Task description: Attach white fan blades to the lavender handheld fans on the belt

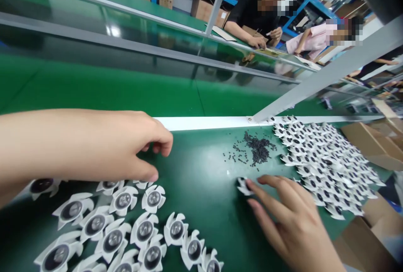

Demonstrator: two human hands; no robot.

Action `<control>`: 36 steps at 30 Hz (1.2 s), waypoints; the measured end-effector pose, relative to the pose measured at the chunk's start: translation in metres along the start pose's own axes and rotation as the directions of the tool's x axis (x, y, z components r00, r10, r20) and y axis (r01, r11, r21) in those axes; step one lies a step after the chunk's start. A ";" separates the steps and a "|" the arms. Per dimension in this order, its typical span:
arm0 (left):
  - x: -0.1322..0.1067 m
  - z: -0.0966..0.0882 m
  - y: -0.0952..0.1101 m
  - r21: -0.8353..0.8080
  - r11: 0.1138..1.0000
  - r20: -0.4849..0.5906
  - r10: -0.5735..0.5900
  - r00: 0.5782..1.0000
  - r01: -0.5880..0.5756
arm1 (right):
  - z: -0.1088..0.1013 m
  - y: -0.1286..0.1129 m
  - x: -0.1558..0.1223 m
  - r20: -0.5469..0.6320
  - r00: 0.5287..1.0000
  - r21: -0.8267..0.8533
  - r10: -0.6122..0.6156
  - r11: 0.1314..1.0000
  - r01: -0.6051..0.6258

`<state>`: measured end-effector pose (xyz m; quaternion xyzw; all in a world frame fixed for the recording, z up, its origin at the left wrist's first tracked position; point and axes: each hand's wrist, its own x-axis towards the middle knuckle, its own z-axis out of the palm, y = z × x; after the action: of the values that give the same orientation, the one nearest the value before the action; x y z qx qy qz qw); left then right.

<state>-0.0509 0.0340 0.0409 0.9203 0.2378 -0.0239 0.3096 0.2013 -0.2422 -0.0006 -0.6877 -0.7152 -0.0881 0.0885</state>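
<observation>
My left hand [132,146] hovers over the green mat, fingers curled down, thumb tip near a white fan-shaped part [153,198] at the top of a laid-out group of such parts [126,230]. Whether it grips anything is hidden. My right hand [289,217] lies with fingers stretched flat, fingertips touching a single white part [242,185]. A small heap of tiny black pieces [256,150] lies just beyond it.
A large pile of white parts [327,167] covers the right side. Cardboard boxes [371,142] stand at the right edge. A white strip [208,122] borders a green conveyor. A slanted metal post [324,74] rises there. Other people work across the line [261,32].
</observation>
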 end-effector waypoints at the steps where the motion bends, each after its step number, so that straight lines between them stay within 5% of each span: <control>1: 0.001 -0.001 -0.002 0.006 0.999 0.057 -0.034 0.998 0.034 | -0.001 0.014 -0.011 -0.022 0.999 -0.055 0.047 0.997 -0.048; 3: 0.006 0.000 -0.004 0.021 0.995 0.200 -0.101 0.975 0.099 | 0.000 0.038 -0.027 -0.098 0.985 -0.168 0.145 0.973 -0.160; 7: 0.022 0.008 -0.006 -0.012 0.996 0.229 -0.083 0.970 0.088 | 0.007 0.048 -0.018 -0.197 0.950 -0.144 0.244 0.951 -0.274; 14: 0.032 0.036 0.003 -0.094 0.995 -0.033 0.015 0.999 -0.018 | 0.028 0.000 0.051 -0.028 0.993 0.184 0.112 0.977 -0.104; 22: 0.030 0.037 0.001 -0.040 0.989 -0.073 0.137 0.988 -0.140 | 0.027 0.000 0.076 0.035 0.987 -0.024 -0.159 0.987 0.159; 26: 0.031 0.041 -0.004 -0.009 0.979 -0.109 0.200 0.974 -0.202 | 0.026 -0.002 0.087 0.084 0.977 -0.135 -0.196 0.969 0.205; 29: 0.032 0.047 -0.007 -0.019 0.978 -0.142 0.205 0.968 -0.210 | 0.026 -0.011 0.097 0.018 0.990 0.109 -0.136 0.985 0.134; 32: 0.033 0.051 -0.008 -0.090 0.974 -0.165 0.191 0.968 -0.208 | 0.027 -0.027 0.111 -0.067 0.996 0.457 -0.050 0.886 0.075; 36: 0.032 0.050 -0.005 -0.181 0.963 -0.141 0.174 0.975 -0.199 | 0.037 -0.046 0.128 -0.071 0.995 0.579 -0.077 0.809 0.104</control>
<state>-0.0197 0.0219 -0.0081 0.9038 0.1699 0.0858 0.3832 0.1505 -0.1111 -0.0047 -0.5909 -0.7376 0.1155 0.3058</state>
